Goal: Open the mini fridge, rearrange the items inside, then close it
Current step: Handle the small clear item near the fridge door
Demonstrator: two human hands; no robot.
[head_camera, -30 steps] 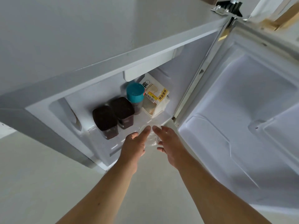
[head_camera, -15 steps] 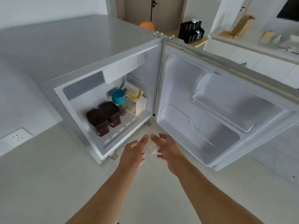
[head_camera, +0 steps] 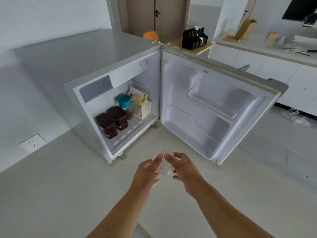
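The white mini fridge (head_camera: 72,66) stands on the floor with its door (head_camera: 211,109) swung wide open to the right. Inside sit two dark brown lidded containers (head_camera: 112,121), a jar with a teal lid (head_camera: 124,101) and a white food bag with a yellow label (head_camera: 140,103). In front of the fridge, over the floor, my left hand (head_camera: 147,170) and my right hand (head_camera: 183,169) together hold a small clear glass cup (head_camera: 165,167) between their fingers.
A wall socket (head_camera: 32,143) sits low at the left. Behind the fridge are a brown door (head_camera: 154,12), an orange object (head_camera: 151,35) and a black organizer (head_camera: 194,38) on a wooden surface. White cabinets (head_camera: 274,69) run along the right, with a plastic bag (head_camera: 298,117) on the floor.
Both hands have pulled the clear cup out of the fridge and back toward me. My view has drawn away, so the whole fridge and room now show.
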